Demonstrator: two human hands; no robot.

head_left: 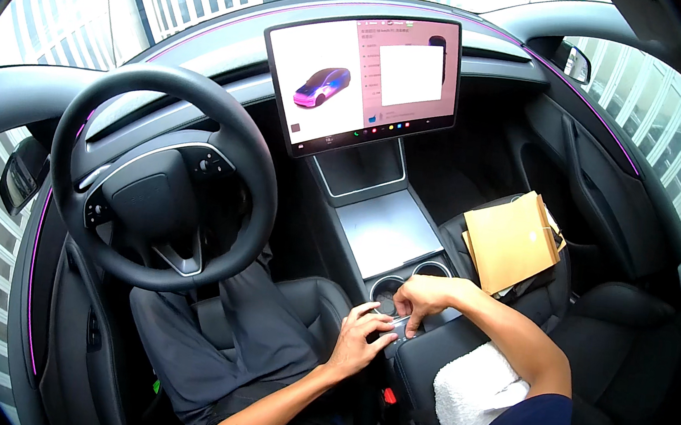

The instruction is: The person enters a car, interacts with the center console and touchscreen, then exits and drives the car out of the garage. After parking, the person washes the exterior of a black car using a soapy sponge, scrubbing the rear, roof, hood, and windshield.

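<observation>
Both hands meet on the centre console, just behind the cup holders. My left hand [358,340] rests at the console's left edge, its fingers stretched out and slightly apart, fingertips by a small dark strip [401,336] in front of the armrest. Over that strip my right hand [424,297] bends downward, fingers curled and one fingertip pressed on it. Whatever those fingers may pinch is too small and hidden to name. Right beside them is a cup holder [386,287], partly covered by the right hand. Behind the hands lies the black padded armrest [423,371].
A white towel [470,396] lies on the armrest under my right arm. Yellow envelopes [511,243] are stacked on the passenger seat. Ahead are the steering wheel [262,204], a lit touchscreen [324,53] and a grey console lid [388,230]. A red seat-belt buckle [389,396] sits beside the armrest.
</observation>
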